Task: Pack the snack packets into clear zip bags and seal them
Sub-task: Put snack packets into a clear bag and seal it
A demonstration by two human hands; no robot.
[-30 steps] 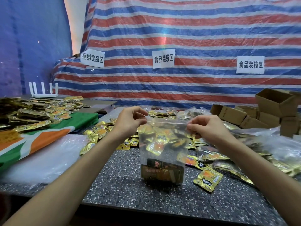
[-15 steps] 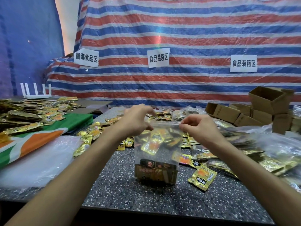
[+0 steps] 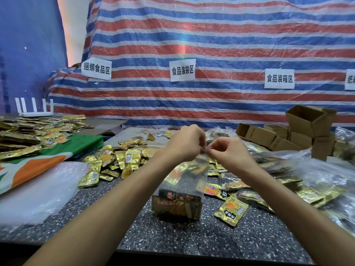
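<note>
So the clear zip bag (image 3: 180, 181) is standing upright on the speckled table (image 3: 172, 239), right under both my hands, with a bunch of dark snack packets (image 3: 176, 205) sitting in the bottom of it. I'm pinching its top edge with both hands. My left hand (image 3: 184, 144) is curling its fingers over the strip and my right hand (image 3: 228, 153) is nipping it between thumb and forefinger. The two sets of fingertips are nearly touching at the middle of the bag mouth. I can't tell whether the zip is closed all the way along, since my hands are covering it.

Just right of the bag, under my right forearm, one loose gold packet (image 3: 231, 210) is lying flat on the table. Out to the left of my left hand a heap of gold packets (image 3: 115, 162) is spreading over the tabletop. Further left, a stack of clear plastic (image 3: 38, 189) is lying beside a green and orange cloth (image 3: 38, 160). To the right of my right hand, filled bags (image 3: 317, 179) are piling up, and beyond that hand some open cardboard boxes (image 3: 307, 127) are sitting. Past both hands a red, white and blue striped tarp (image 3: 211, 35) is hanging, with white paper signs (image 3: 182, 70) stuck on it.
</note>
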